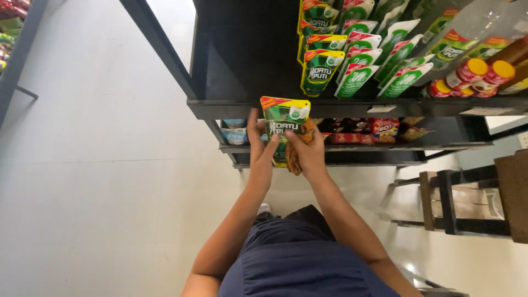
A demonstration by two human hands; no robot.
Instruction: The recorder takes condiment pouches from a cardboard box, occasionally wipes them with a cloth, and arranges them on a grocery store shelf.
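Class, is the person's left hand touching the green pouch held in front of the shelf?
Touching. The head view shows the left hand with fingers wrapped onto the green pouch.

From my remote seat I see a person with bare forearms and bare hands, the left hand (259, 147) and the right hand (308, 151) both without gloves, rings or a watch that I can make out. No sleeves reach the forearms. The torso wears a dark navy garment with a stitched seam across it.
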